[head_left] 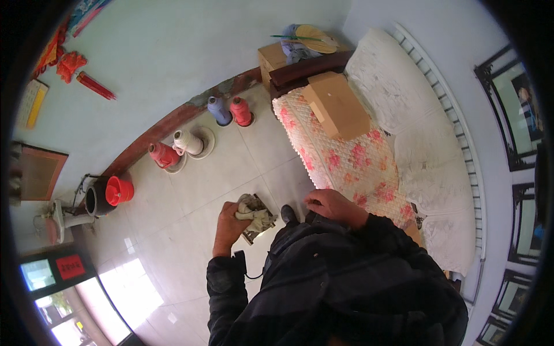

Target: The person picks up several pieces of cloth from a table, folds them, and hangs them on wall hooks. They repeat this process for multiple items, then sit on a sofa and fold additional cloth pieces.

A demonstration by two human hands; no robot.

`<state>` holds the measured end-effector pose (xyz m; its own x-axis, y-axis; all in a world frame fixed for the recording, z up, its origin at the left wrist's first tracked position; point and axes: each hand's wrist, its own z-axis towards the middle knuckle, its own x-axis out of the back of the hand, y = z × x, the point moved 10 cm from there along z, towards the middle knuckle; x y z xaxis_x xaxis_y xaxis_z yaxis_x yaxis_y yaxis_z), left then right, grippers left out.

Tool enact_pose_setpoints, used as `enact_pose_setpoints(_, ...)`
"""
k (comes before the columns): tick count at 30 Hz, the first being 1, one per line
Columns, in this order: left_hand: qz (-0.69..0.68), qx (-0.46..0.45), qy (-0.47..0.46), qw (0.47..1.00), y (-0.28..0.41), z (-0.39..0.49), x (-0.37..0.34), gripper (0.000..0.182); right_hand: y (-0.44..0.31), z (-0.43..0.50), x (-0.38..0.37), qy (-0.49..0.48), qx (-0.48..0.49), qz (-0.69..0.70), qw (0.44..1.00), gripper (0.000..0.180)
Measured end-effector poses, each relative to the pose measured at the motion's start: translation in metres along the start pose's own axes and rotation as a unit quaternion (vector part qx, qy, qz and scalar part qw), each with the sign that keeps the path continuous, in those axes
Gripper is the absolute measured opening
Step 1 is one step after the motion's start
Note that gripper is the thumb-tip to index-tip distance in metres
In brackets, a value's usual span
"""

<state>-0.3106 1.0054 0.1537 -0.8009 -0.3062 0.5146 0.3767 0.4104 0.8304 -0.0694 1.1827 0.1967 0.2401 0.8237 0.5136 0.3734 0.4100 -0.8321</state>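
My left hand [230,225] is closed around a bunched greyish cloth [253,212]. Right beneath the cloth is a small dark rectangular object with wooden edges [256,235]; the cloth hides most of it, and I cannot tell whether it hangs from the hand or stands on the floor. My right hand [331,205] is loosely curled in front of my dark jacket, near the edge of the flowered sofa cover [342,162]. Nothing shows in it, though its fingers are partly hidden. A dark shoe [288,213] is visible between the hands.
A cardboard box [339,106] lies on the sofa. Several thermos flasks, including a white one [188,142] and a blue one [219,111], line the wall. A red bucket [120,190] stands farther left by a dark pot [98,200] and a washbasin [60,220].
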Motion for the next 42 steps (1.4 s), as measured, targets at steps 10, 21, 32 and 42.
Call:
enact_pose_setpoints(10,-0.052,0.251,0.181,0.95,-0.115,-0.098,0.08,0.039,0.026,0.133,0.017,-0.059,0.065,-0.059,0.994,0.027)
enact_pose_setpoints(21,0.021,0.323,0.217,0.921,-0.099,-0.027,0.076,0.044,0.223,0.25,0.082,-0.145,-0.071,-0.121,0.979,0.031)
enact_pose_setpoints(32,0.066,0.391,0.078,0.915,-0.067,0.193,0.079,0.044,0.427,0.345,0.211,-0.068,-0.211,-0.232,0.947,0.06)
enact_pose_setpoints(42,0.03,0.409,0.042,0.911,-0.113,0.256,0.06,0.04,0.501,0.505,0.275,-0.041,-0.198,-0.426,0.882,0.084)
